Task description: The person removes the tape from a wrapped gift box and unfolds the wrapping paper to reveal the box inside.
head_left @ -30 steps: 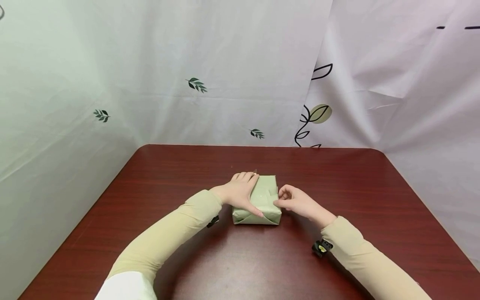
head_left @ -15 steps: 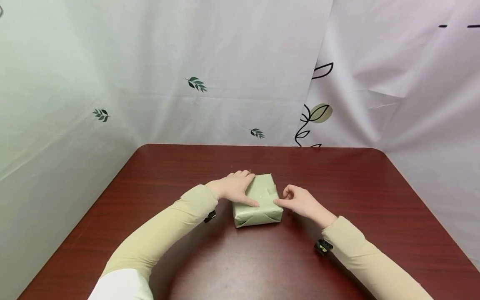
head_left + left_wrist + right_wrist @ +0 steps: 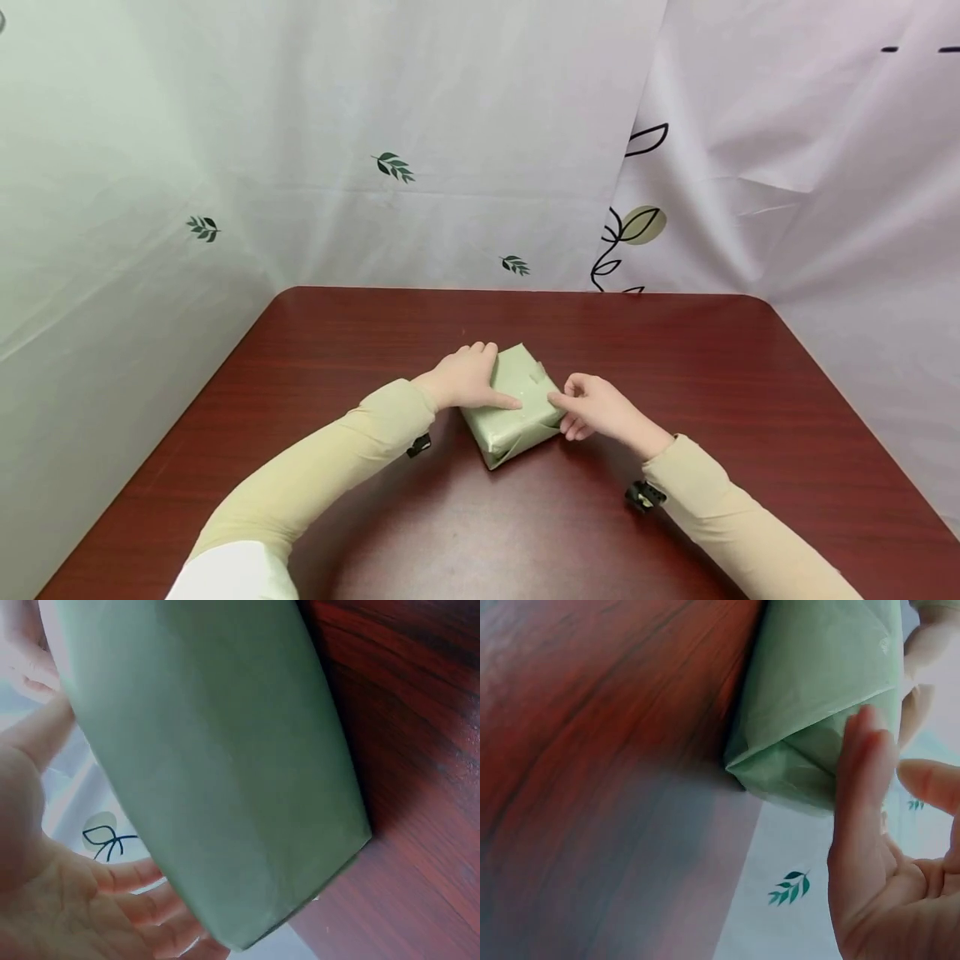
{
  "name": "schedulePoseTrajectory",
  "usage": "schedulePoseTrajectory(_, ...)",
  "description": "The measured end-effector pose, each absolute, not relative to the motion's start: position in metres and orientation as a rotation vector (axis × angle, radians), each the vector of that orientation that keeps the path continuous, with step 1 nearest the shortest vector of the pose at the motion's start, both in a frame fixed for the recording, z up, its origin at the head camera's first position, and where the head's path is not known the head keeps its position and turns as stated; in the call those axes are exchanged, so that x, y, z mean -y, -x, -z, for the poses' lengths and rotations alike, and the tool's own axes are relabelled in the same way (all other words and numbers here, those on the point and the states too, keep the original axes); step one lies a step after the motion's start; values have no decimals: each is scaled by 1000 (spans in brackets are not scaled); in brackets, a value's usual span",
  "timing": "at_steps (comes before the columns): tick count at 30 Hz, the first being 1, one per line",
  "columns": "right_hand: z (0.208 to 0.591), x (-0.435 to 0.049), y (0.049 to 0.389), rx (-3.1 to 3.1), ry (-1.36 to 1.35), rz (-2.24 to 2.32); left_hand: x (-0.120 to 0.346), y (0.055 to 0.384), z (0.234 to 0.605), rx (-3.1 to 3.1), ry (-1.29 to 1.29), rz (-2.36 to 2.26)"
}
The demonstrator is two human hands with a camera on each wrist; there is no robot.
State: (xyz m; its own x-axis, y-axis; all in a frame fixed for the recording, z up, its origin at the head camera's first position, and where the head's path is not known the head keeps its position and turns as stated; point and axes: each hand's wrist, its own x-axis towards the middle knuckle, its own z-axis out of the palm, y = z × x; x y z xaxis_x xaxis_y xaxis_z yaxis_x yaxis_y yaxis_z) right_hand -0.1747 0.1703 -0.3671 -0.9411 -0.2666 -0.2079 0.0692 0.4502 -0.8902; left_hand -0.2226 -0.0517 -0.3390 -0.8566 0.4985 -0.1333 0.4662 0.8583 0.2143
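A box wrapped in pale green paper (image 3: 516, 400) lies turned at an angle on the dark red table, with a folded paper end facing the near right side. My left hand (image 3: 467, 379) rests on its top and left part, thumb across the top and the other fingers spread toward the far edge. In the left wrist view, a smooth green side of the box (image 3: 217, 772) fills the middle. My right hand (image 3: 596, 408) is at the box's right corner. In the right wrist view, its extended fingers touch the folded end (image 3: 810, 754), while the thumb stands apart from them.
The wood-grain table (image 3: 480, 533) has rounded far corners. A white cloth with printed leaves (image 3: 450, 233) hangs behind it and along both sides. Each wrist wears a small black device, such as the one at the right wrist (image 3: 645, 496).
The wrapped box has turned on the table, its near left corner swinging toward me and its far end leftward. My left hand has shifted slightly left; the right hand stays near the box's right side.
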Motion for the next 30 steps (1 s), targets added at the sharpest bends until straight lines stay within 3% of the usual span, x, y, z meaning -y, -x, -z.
schedulePoseTrajectory(9, 369, -174, 180, -2302, 257, 1683, 70, 228, 339, -2782, -719, -505)
schedulePoseTrajectory(18, 371, -173, 192, -2448, 287, 1604, 79, 223, 342, -2720, -616, -776)
schedulePoseTrajectory(30, 369, -167, 211, -2656, 256, 1338, 83, 209, 350, -2836, -808, -825)
